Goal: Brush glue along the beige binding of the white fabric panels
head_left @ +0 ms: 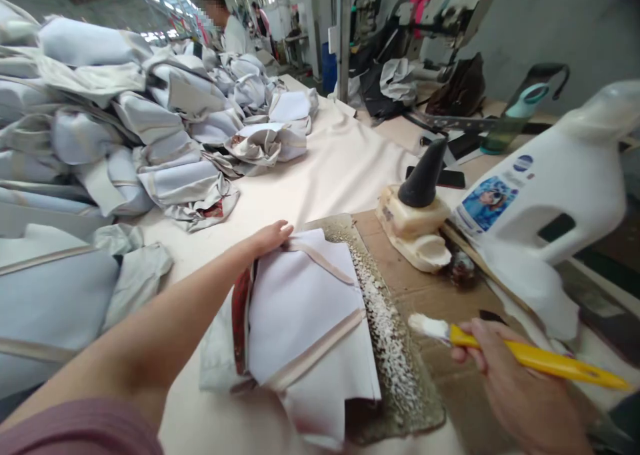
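**Q:** What is the scene at the worktop [425, 288]?

**A:** A worker's left hand [270, 238] is pressing on a folded piece of pale fabric [303, 315], which is lying partly over a crusted board [395, 355]. The fingers are together, resting on the fabric's far edge.

**Q:** And the right hand [515, 381]?

**A:** It is gripping a yellow-handled brush [535, 355], with the fingers clamped around the handle. The white bristles [427, 326] are pointing toward the fabric, near it but not touching it.

**Q:** What is making this hold work well?

**A:** The left hand's flat pressure appears to be pinning the folded layers against sliding, while the brush is angled low and clear of the left hand.

**Q:** What is surrounding them?

**A:** A white plastic jug [545, 195] is leaning at the right, beside a dark cone [425, 175] standing on a cream block [413, 225]. Bundled fabric pieces [170, 128] are piled at the left, along a spread cream cloth [335, 155], and a co-worker [225, 25] is standing farther down the room.
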A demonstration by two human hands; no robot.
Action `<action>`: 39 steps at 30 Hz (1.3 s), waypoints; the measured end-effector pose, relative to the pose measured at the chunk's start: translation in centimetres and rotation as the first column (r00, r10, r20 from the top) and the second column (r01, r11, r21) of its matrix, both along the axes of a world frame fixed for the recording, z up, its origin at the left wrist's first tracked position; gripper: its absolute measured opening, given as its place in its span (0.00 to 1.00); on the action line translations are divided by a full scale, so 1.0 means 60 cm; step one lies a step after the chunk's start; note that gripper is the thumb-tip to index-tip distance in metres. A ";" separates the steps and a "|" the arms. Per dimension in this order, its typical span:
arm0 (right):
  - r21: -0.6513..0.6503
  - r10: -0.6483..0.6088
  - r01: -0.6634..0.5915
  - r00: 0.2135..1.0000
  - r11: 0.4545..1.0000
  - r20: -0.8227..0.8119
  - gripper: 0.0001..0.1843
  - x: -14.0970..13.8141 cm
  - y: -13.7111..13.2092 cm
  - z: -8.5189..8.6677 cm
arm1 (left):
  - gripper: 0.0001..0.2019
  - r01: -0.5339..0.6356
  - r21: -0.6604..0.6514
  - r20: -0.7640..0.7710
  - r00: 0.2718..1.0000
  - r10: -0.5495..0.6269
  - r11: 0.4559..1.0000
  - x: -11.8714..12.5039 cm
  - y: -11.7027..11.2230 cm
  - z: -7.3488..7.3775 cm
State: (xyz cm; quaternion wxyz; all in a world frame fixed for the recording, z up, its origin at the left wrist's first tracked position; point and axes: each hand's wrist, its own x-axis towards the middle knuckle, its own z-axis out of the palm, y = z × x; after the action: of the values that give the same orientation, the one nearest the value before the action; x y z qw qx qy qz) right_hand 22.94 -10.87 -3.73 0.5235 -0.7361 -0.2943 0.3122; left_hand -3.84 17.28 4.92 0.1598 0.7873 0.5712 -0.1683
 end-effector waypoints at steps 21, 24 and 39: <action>-0.150 0.366 -0.345 0.920 0.926 0.140 0.16 -0.106 0.286 -0.009 | 0.15 0.569 0.166 0.068 0.808 -0.585 0.805 0.037 -0.094 -0.084; -0.202 0.427 -0.399 0.896 0.894 0.121 0.17 -0.101 0.253 -0.008 | 0.15 0.560 0.153 0.072 0.815 -0.575 0.814 0.038 -0.094 -0.082; -0.209 0.481 -0.446 0.861 0.870 0.166 0.18 -0.102 0.256 -0.004 | 0.14 0.542 0.136 0.062 0.831 -0.553 0.829 0.042 -0.093 -0.084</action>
State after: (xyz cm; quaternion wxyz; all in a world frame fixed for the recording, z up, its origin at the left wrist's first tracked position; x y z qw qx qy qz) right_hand 16.80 4.47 -3.99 0.3360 -0.7129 -0.4906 0.3716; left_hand -1.32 11.70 -0.13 0.0880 0.9330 0.3216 -0.1354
